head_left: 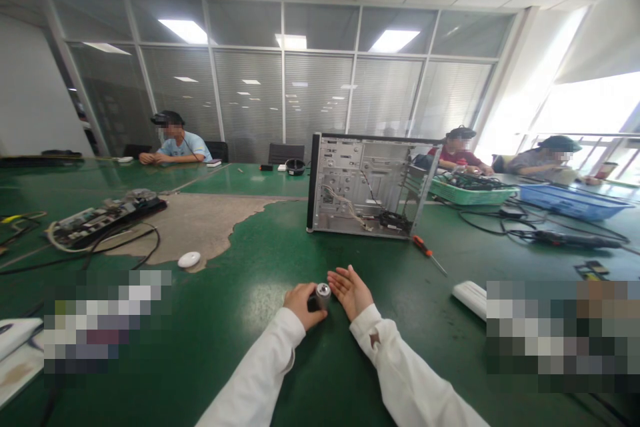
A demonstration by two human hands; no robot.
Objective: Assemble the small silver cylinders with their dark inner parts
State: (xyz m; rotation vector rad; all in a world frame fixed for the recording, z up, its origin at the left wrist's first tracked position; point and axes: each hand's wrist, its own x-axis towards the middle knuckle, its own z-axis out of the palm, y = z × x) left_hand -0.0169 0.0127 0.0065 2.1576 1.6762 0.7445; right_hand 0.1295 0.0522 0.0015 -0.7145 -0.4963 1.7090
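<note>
A small metal cylinder (323, 293) with a silver top stands upright near the front middle of the green table (260, 273). My left hand (301, 305) is wrapped round its left side, thumb in front. Just right of the cylinder is my right hand (351, 291), palm turned toward it, fingers extended and holding nothing. Beyond both hands stands an open computer case (370, 183) with cables inside. A screwdriver (423, 247) with an orange and black handle lies at the case's right front corner.
A white round object (189, 259) and a circuit assembly (107, 217) with cables lie left. Green (475, 196) and blue (575, 203) baskets, cables and a dark tool (575, 239) are right. Several people sit across the table.
</note>
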